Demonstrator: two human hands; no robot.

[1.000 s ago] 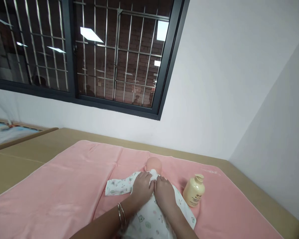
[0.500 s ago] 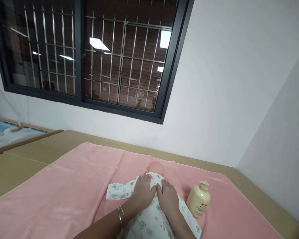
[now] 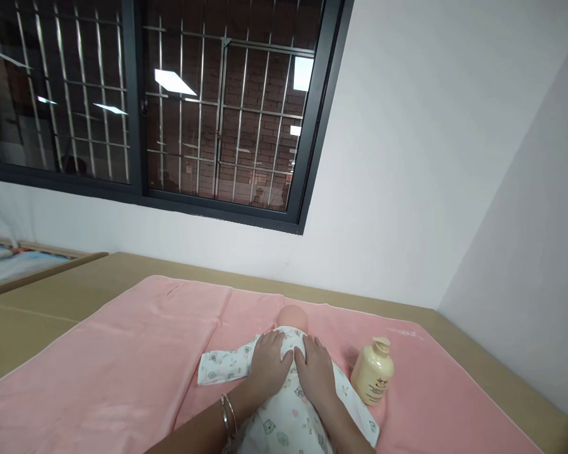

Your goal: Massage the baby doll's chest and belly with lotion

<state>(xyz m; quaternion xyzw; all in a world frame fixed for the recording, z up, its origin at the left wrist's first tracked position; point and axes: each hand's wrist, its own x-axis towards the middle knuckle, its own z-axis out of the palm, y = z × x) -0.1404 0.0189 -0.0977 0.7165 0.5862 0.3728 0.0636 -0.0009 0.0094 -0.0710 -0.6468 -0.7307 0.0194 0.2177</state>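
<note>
Left hand [image 3: 269, 367] and right hand [image 3: 315, 371] are rested, fingers [image 3: 271, 339] loosely spread, on the doll [image 3: 292, 318] toward the counter [image 3: 94, 284]'s far edge, but the bottle [image 3: 373, 375] could get toppled if the sleeve [image 3: 357, 403] beside it gets yanked.

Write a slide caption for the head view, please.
Both hands rest on patterned white clothing over a doll, beside a yellow pump bottle on a pink cloth.
</note>
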